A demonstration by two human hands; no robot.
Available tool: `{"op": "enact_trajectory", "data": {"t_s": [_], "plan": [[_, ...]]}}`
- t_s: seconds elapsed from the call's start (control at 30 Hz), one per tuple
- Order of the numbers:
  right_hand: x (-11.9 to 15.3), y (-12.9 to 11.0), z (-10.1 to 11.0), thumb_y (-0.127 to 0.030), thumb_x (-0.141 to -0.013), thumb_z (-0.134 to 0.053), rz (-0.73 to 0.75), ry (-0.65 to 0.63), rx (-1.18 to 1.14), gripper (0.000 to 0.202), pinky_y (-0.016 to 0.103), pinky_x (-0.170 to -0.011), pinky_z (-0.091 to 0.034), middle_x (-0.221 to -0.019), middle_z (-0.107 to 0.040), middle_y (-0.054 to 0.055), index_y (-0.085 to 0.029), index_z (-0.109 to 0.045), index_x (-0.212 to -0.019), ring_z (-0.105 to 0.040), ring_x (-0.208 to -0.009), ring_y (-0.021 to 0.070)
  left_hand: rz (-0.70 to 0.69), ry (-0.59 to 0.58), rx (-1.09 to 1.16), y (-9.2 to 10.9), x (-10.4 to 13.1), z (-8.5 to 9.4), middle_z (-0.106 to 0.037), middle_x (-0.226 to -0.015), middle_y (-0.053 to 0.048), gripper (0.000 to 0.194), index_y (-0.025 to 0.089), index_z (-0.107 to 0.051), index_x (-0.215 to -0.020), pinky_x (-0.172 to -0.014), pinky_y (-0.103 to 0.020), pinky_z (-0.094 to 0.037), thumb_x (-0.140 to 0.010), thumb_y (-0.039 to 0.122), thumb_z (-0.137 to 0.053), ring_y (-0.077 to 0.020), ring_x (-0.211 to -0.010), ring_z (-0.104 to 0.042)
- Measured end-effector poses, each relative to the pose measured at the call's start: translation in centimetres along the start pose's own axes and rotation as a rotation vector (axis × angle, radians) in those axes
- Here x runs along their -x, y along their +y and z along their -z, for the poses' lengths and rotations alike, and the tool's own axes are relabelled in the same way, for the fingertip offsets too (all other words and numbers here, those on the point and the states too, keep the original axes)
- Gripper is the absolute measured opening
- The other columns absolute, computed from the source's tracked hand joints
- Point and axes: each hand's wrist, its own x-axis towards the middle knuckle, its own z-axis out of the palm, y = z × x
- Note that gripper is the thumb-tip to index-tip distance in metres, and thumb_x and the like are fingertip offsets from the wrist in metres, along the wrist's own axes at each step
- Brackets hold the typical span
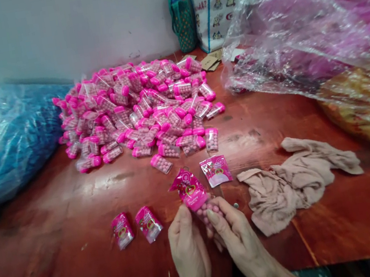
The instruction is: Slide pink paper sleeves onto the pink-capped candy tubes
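Note:
My right hand point(239, 231) pinches a small clear bottle of pink candy balls point(205, 215) between thumb and fingers. A glossy pink printed sleeve point(190, 192) covers the far end of that bottle. At the sleeve's left edge is my left hand point(188, 247), closed with the thumb upright; its fingertips are partly hidden. Just beyond the sleeve lies a flat pink printed sleeve point(216, 171). To the left, two sleeved pieces, a pink packet point(122, 230) and another pink packet point(149, 224), rest on the red-brown table point(86, 270).
A big heap of pink-capped candy bottles point(137, 108) covers the back middle. Left is a plastic bag of blue items point(9, 140); right, a crumpled cloth point(293, 181) and clear plastic bags point(281, 35). A white tote point(216, 13) and green bottle pouch point(184, 26) stand by the wall.

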Motion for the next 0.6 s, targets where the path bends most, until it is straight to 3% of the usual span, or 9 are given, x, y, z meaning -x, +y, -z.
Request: {"op": "enact_trajectory", "data": {"t_s": [0.1,0.23,0.6], "plan": [[-0.1,0.2,0.0,-0.039,-0.093,-0.036,-0.016,-0.066,-0.008,0.025,0.019,-0.049,-0.034,-0.065,-0.047,-0.003,-0.019,-0.048,-0.083,-0.042,-0.052,0.0083,0.003,-0.064,-0.028,0.8,-0.8,0.6,-0.065,-0.064,-0.004,0.039,0.013,-0.069,-0.074,-0.049,-0.021,-0.048,-0.07,0.051,-0.062,-0.0138,-0.057,-0.059],[0.0,0.2,-0.1,-0.038,-0.094,-0.036,-0.033,-0.09,0.008,0.025,0.019,-0.05,-0.034,-0.064,-0.047,-0.004,-0.019,-0.047,-0.081,-0.042,-0.052,0.0075,0.08,-0.153,-0.059,1.1,-1.3,0.8,-0.069,-0.07,-0.008,0.032,0.012,-0.07,-0.083,-0.052,-0.024,-0.05,-0.074,0.042,-0.063,-0.0174,-0.062,-0.063],[1.3,0.7,-0.4,-0.027,-0.093,-0.035,0.121,0.055,0.281,0.018,0.022,-0.053,-0.038,-0.07,-0.055,0.001,-0.018,-0.05,-0.092,-0.054,-0.059,0.0134,0.086,-0.009,-0.011,-1.5,1.3,-0.2,-0.072,-0.086,-0.011,0.026,0.014,-0.072,-0.086,-0.065,-0.026,-0.053,-0.075,0.035,-0.063,-0.0194,-0.074,-0.066]]}}
